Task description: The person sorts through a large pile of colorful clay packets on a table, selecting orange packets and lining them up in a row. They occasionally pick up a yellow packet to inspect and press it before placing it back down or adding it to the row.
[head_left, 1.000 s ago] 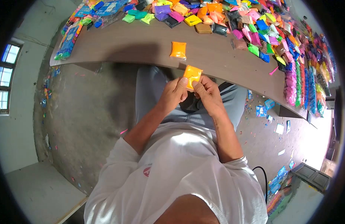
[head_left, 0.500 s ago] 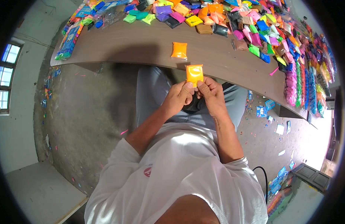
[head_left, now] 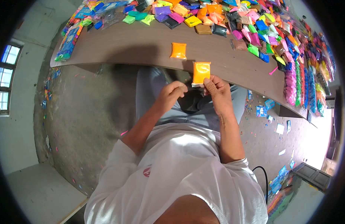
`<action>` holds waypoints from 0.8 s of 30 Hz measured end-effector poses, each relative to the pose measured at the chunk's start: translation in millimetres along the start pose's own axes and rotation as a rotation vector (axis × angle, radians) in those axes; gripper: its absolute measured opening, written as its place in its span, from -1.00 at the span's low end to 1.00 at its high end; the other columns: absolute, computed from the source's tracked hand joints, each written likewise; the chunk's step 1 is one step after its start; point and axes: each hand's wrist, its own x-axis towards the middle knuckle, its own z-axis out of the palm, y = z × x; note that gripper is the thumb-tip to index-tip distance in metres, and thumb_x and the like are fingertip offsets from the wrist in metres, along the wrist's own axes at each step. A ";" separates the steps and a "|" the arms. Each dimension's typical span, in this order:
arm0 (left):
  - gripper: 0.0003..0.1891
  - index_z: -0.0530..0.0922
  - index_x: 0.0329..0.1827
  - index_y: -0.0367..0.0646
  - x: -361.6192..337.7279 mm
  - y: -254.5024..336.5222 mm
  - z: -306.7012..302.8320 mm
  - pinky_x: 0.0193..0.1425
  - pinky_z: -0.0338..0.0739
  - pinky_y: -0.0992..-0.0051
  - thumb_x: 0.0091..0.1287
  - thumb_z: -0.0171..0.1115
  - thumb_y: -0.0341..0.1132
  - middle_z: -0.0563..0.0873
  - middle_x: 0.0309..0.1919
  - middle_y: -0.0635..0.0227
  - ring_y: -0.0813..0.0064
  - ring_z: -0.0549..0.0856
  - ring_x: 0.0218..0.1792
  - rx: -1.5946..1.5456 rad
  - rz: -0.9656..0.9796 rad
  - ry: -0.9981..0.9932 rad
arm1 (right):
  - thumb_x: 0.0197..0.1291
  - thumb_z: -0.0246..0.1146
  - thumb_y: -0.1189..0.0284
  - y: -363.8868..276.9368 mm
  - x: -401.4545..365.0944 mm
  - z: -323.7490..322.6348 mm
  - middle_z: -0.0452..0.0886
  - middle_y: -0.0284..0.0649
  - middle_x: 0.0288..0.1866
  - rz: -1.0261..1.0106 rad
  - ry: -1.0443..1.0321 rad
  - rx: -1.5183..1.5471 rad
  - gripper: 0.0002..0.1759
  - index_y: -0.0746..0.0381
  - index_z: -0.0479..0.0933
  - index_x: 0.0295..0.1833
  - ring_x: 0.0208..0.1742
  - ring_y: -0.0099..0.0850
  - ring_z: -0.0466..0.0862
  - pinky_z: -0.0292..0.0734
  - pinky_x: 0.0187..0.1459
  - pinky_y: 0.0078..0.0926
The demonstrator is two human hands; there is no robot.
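Right hand (head_left: 218,90) pinches lower corner of orange packet (head_left: 201,73), held upright just off the worktop's (head_left: 135,48) near edge. Left hand (head_left: 172,95) loosely curled, holding nothing visible, apart from it. Second orange packet (head_left: 178,50) lies on the worktop.

"What's that on the table (head_left: 116,46), near its front edge, towards the right end?"
"A thin pink sliver (head_left: 273,70)."
"And below that edge?"
"Blue printed cards (head_left: 261,111), scattered on the floor (head_left: 79,130). Off past the left end there's a barred window (head_left: 8,76)."
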 end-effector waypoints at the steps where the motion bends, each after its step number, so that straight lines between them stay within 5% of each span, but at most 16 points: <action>1: -0.73 0.58 -0.13 -0.21 2.7 4.0 0.7 -0.24 0.36 0.66 0.41 0.03 -0.20 0.59 -0.37 0.44 0.67 0.50 -0.33 0.025 0.010 0.007 | 0.35 0.18 0.35 1.3 -0.7 -0.1 0.50 -0.48 -0.44 0.009 -0.017 -0.029 -0.77 0.31 0.60 -0.14 -0.45 -0.68 0.37 0.29 -0.39 -0.70; 5: -0.80 0.53 -0.12 -0.31 9.7 14.5 2.5 -0.14 0.44 0.61 0.39 0.08 -0.32 0.61 -0.29 0.41 0.66 0.53 -0.26 -0.141 0.013 0.001 | 0.36 0.17 0.30 0.8 -4.1 -1.2 0.49 -0.49 -0.46 0.064 -0.094 -0.188 -0.74 0.30 0.60 -0.15 -0.47 -0.70 0.36 0.28 -0.41 -0.72; 13: -0.57 0.38 0.32 -0.25 9.6 14.5 13.6 -0.23 0.45 0.61 0.49 -0.05 -0.20 0.56 -0.29 0.44 0.67 0.48 -0.36 -0.137 0.091 -0.048 | 0.39 0.14 0.31 10.7 -12.5 10.5 0.56 -0.43 -0.39 0.097 -0.110 -0.168 -0.72 0.33 0.58 -0.10 -0.45 -0.70 0.39 0.33 -0.40 -0.71; 24: -0.52 0.49 -0.13 -0.29 9.8 4.8 16.3 -0.37 0.43 0.55 0.51 -0.16 0.01 0.52 -0.52 0.37 0.61 0.48 -0.53 0.010 0.100 -0.046 | 0.37 0.16 0.35 2.6 -10.7 21.7 0.63 -0.26 -0.26 0.062 -0.079 0.107 -0.71 0.38 0.53 -0.02 -0.29 -0.56 0.59 0.55 -0.17 -0.60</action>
